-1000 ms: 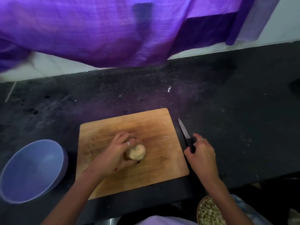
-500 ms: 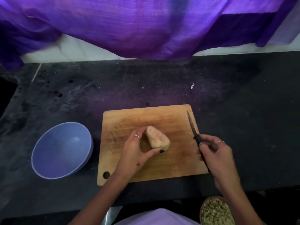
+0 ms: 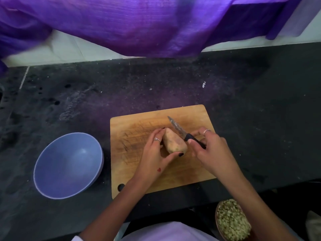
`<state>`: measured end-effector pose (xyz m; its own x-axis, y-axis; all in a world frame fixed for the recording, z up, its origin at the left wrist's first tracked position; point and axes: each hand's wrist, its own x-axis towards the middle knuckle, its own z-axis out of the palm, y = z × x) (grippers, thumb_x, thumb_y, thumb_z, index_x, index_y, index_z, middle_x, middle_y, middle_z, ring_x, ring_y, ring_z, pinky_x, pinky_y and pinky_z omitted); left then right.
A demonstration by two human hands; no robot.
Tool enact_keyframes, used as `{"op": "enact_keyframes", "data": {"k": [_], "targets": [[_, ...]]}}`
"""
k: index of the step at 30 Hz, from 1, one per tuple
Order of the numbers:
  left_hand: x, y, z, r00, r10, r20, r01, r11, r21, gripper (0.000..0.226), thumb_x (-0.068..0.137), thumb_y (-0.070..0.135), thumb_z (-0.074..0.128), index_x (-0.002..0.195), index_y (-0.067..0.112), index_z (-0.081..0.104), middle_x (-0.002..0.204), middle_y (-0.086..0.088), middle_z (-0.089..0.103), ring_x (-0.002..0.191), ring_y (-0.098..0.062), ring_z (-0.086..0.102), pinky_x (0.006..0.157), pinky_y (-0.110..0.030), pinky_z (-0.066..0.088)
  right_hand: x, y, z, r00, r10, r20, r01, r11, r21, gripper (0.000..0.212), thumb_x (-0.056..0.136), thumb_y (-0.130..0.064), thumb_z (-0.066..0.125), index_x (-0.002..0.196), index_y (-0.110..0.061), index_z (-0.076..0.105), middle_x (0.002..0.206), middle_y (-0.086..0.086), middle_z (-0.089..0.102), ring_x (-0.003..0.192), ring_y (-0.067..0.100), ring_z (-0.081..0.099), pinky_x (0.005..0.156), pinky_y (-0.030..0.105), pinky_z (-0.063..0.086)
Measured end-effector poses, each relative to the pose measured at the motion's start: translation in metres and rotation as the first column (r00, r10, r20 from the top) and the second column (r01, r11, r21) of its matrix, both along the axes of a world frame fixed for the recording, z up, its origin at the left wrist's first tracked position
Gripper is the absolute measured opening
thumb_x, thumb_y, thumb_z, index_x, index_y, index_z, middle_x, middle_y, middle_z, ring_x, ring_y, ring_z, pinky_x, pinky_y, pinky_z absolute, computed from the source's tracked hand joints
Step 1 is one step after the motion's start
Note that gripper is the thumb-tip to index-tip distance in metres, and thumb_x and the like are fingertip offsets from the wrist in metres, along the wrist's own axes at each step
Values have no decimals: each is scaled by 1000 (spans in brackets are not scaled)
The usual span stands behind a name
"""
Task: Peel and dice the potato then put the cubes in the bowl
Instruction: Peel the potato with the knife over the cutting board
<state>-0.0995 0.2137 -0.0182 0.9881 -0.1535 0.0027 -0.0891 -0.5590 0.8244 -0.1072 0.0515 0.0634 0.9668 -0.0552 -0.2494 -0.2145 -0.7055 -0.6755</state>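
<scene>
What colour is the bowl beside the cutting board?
The bowl is light blue-purple, plain inside; the head view shows it.

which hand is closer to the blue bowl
Left. The left hand holds the potato on the cutting board, right of the blue bowl; the right hand grips the knife farther right.

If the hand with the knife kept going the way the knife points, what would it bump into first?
Probably the potato. The right hand holds the knife pointing up-left beside it, the blade close along its far side. Depth is unclear; missing it, only bare cutting board lies ahead.
</scene>
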Motion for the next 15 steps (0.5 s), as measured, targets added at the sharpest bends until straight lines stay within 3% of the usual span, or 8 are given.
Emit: {"op": "enact_keyframes", "data": {"k": [6,11,15], "targets": [[0,-2,4,1000,-14,3,14,998,-55,84,75,45,72,144,15,36,143,11,35,125,3,37,103,-15,40,9,12,17,997,68,-37,-76,953,-292,26,96,-31,55,119,-24,60,70,-14,43,64,8,48,52,22,38],[-3,-2,4,1000,-16,-10,15,995,-97,81,78,40,72,145,14,35,147,9,35,126,4,37,104,-18,40,10,14,25,996,79,-42,-89,918,-386,26,96,-34,53,117,-23,61,75,-6,47,69,17,50,60,29,43],[-3,-2,2,1000,-21,-11,20,994,-108,79,78,35,74,144,14,36,146,10,35,127,1,38,103,-16,40,10,14,30,994,100,-49,-111,909,-403,24,96,-34,53,115,-22,62,70,-9,42,64,14,48,59,29,42]]}}
